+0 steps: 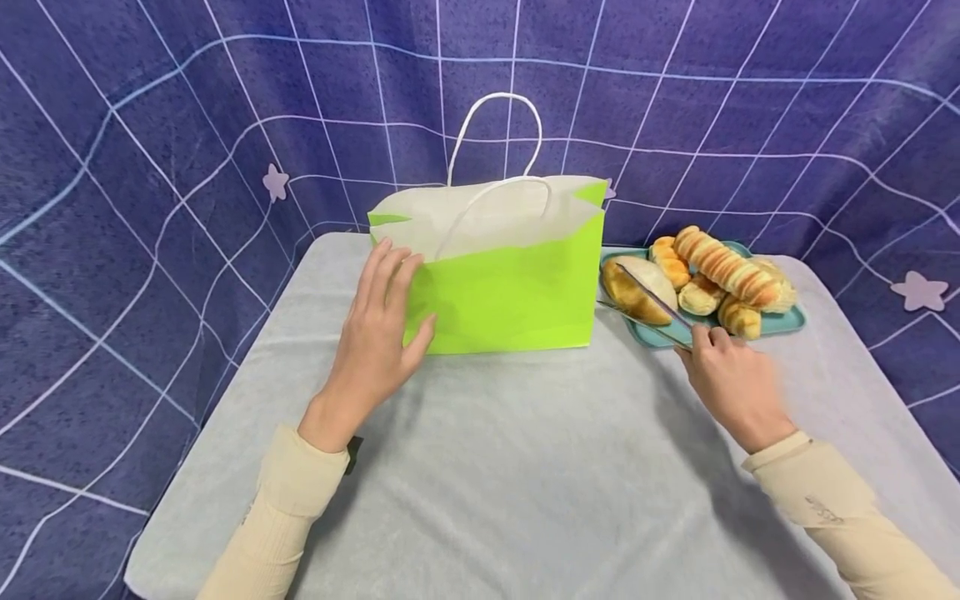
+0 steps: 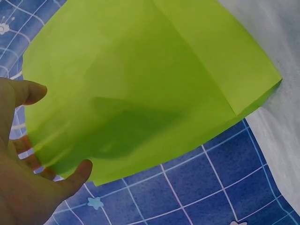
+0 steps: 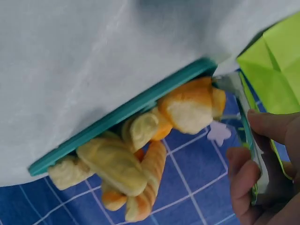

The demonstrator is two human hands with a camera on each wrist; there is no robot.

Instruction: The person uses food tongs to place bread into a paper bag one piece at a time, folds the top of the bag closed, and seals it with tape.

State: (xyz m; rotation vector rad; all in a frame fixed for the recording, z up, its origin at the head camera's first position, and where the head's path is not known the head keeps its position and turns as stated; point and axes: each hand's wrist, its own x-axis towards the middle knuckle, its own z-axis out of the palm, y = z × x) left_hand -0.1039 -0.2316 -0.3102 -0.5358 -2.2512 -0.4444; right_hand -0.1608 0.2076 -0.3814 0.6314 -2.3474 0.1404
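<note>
My right hand (image 1: pixel 738 383) grips a pair of metal tongs (image 3: pixel 269 180) by the handle end. One tong arm crosses over a round bun (image 1: pixel 651 277), the other runs low beside it; whether they squeeze it I cannot tell. The bun lies at the left end of a teal tray (image 1: pixel 797 320). A lime-green paper bag (image 1: pixel 510 300) with white handles stands upright, its mouth open. By the bag's left side is my left hand (image 1: pixel 367 342), fingers extended and thumb apart; in the left wrist view some fingers (image 2: pixel 32 161) reach behind the bag's edge.
More bread shares the tray: a long striped roll (image 1: pixel 727 267), a braided one (image 1: pixel 670 260) and several smaller pieces. A pale cloth (image 1: pixel 510 483) covers the table. Behind it hangs a blue curtain (image 1: pixel 337 92) with a grid pattern and stars.
</note>
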